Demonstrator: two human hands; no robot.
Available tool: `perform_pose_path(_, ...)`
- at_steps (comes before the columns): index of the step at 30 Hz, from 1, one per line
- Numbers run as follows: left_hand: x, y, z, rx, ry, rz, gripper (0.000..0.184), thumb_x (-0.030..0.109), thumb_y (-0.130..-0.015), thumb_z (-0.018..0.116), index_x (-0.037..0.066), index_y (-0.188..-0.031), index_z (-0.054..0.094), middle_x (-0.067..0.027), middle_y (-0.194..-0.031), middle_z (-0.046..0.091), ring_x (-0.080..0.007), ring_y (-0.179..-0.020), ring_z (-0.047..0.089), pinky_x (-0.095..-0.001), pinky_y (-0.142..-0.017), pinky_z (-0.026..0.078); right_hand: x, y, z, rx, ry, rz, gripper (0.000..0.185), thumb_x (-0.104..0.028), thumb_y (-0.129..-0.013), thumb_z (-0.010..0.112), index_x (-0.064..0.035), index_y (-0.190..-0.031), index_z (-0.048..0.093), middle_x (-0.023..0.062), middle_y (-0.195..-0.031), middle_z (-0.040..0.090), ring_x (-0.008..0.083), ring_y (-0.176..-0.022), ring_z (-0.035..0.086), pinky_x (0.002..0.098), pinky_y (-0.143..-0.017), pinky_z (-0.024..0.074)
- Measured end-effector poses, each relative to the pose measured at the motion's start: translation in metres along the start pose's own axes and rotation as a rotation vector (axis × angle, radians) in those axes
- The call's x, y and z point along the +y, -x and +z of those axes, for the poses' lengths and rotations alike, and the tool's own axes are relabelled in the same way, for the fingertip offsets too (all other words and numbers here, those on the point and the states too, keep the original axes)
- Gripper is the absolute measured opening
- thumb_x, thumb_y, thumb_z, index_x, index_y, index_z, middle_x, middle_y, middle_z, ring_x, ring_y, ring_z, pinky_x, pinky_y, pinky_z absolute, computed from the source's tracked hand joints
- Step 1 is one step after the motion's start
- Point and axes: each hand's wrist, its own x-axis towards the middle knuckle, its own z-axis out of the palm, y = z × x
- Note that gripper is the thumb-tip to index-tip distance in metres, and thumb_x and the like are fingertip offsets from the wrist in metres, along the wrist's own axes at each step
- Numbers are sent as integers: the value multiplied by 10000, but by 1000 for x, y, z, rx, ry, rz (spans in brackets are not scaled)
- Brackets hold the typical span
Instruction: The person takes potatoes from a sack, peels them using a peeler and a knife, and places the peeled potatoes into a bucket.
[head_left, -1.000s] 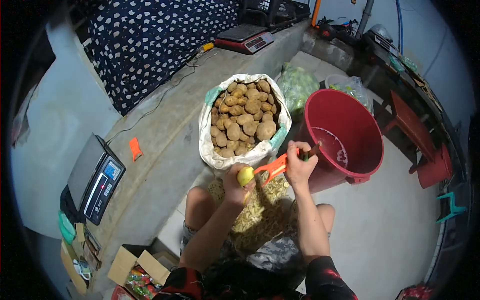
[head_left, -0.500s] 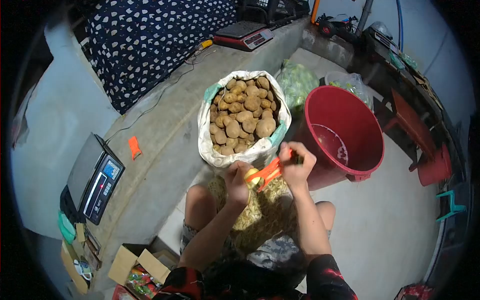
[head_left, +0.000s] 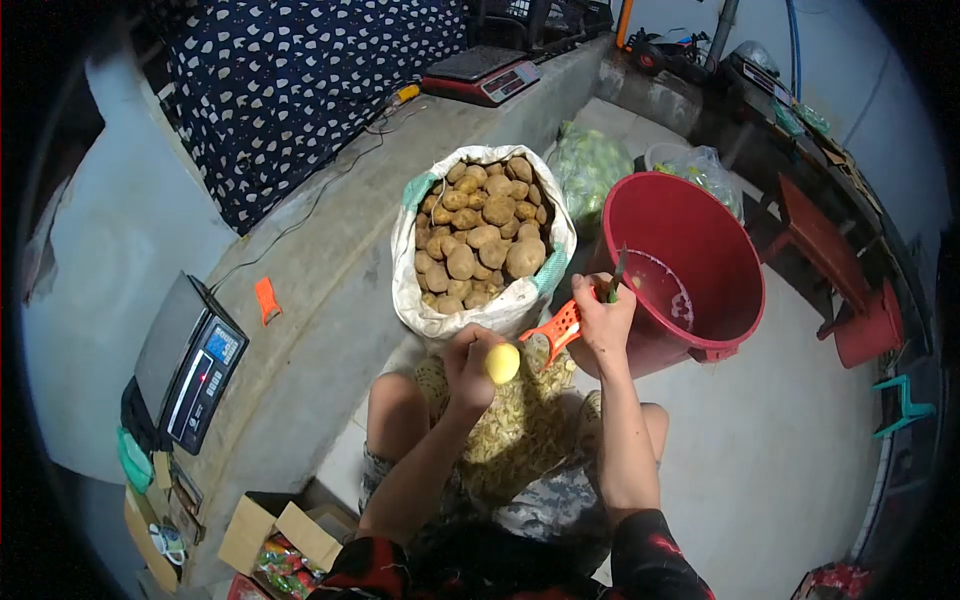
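Note:
My left hand (head_left: 468,368) is closed around a peeled yellow potato (head_left: 503,364), whose bare end points to the right. In my right hand (head_left: 606,318) is an orange peeler (head_left: 556,329), its forked head just right of the potato and apart from it. A knife (head_left: 619,268) with a dark blade also sticks up from that same fist; most of its handle is hidden. Beyond both hands stands a white sack (head_left: 404,275) full of unpeeled potatoes (head_left: 483,236). Below them, between my legs, lies a heap of peelings (head_left: 510,440).
A large red bucket (head_left: 738,285) with some liquid inside stands close to my right hand. Behind it are a bag of green vegetables (head_left: 592,160) and a red stool (head_left: 820,235). On the concrete ledge at left are a scale (head_left: 205,375) and another orange peeler (head_left: 267,300).
The peeler was against the potato and has moved off it to the right. My right hand has turned, showing the knife blade upright. My left hand has rotated, exposing more of the potato.

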Motion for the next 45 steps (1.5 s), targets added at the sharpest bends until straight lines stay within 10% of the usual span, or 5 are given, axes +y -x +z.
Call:
perform_pose_path(7,-19,-5,-12,42,73,-128,300,218,-984,445,7,-839,601,-62,-781,567,-153,-649,558,-264,-575,464,-32,28,15,-7,69,-264,136,-105,-765,728,7,-770,651,90,-632,632,116,-581,600,263,-604,479)
perform_pose_path(10,-22,0,-7,70,-488,426,305,313,-907,536,20,-839,581,-94,-769,594,-146,-609,528,-269,-498,420,-17,21,17,58,82,-440,89,-45,-730,712,-3,-782,652,116,-643,642,121,-585,617,268,-582,482)
perform_pose_path(12,-11,0,-7,-23,818,-389,233,223,-908,507,10,-868,594,-95,-800,567,-171,-600,514,-297,-483,422,14,3,14,186,72,-195,124,-67,-772,722,12,-753,628,68,-591,601,70,-575,557,253,-555,458)
perform_pose_path(16,-4,-4,-6,-234,1134,-560,207,230,-885,526,40,-907,605,-131,-821,588,-160,-540,440,-280,-462,370,4,4,12,186,23,-203,189,-99,-851,694,32,-738,619,-24,-594,545,32,-571,452,238,-516,386)
perform_pose_path(45,-7,-3,3,239,64,-363,160,252,-937,538,106,-878,509,-1,-712,490,-104,-506,464,-270,-405,363,20,11,26,117,122,-215,152,-95,-791,712,25,-770,620,93,-583,582,78,-558,525,276,-540,447)
